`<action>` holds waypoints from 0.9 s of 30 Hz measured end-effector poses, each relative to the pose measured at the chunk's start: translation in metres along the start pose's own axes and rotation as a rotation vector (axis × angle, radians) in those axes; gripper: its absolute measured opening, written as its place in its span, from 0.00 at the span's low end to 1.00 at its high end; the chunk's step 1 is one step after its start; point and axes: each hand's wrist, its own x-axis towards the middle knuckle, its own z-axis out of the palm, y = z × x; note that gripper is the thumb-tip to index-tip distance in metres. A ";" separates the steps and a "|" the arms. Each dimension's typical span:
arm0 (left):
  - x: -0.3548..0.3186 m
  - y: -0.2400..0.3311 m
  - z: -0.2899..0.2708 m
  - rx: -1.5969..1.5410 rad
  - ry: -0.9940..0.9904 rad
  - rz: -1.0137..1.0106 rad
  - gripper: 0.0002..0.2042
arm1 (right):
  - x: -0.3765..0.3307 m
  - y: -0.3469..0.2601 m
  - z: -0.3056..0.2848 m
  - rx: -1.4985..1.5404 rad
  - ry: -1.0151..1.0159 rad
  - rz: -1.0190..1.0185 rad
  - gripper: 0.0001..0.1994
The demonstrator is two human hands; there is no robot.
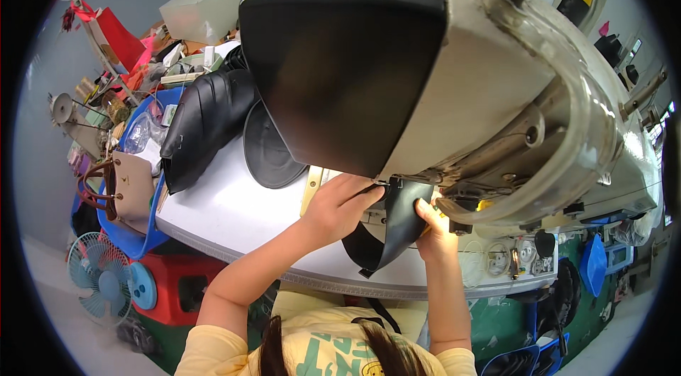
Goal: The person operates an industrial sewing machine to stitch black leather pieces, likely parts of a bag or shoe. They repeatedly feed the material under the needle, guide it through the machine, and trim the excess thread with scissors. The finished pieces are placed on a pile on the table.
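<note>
A curved black leather-like piece hangs in a loop over the near edge of the white table, under the sewing machine head. My left hand is closed on the piece's upper left edge, its fingertips beside the needle area. The machine's dark front cover partly hides that spot. My right hand pinches the piece's right side, thumb on top and fingers behind it. Left of the machine, a stack of folded black leather-like pieces leans near a round black flat piece.
Along the left stands a blue bin with a beige handbag against it. A blue fan and a red stool are below. Small parts lie at the table's right end. Clutter and a translucent box fill the back left.
</note>
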 end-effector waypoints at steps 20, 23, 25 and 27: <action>-0.021 -0.018 0.013 -0.132 -0.046 -0.103 0.11 | 0.000 0.012 -0.007 -0.143 0.077 -0.136 0.12; -0.008 -0.011 0.007 -0.115 -0.019 -0.070 0.10 | 0.001 0.014 -0.011 -0.159 0.089 -0.162 0.12; -0.025 -0.019 0.018 -0.160 -0.011 -0.128 0.09 | 0.003 0.015 -0.006 -0.170 0.093 -0.199 0.11; -0.024 -0.019 0.020 -0.208 0.001 -0.173 0.09 | 0.002 0.012 -0.009 -0.155 0.100 -0.155 0.09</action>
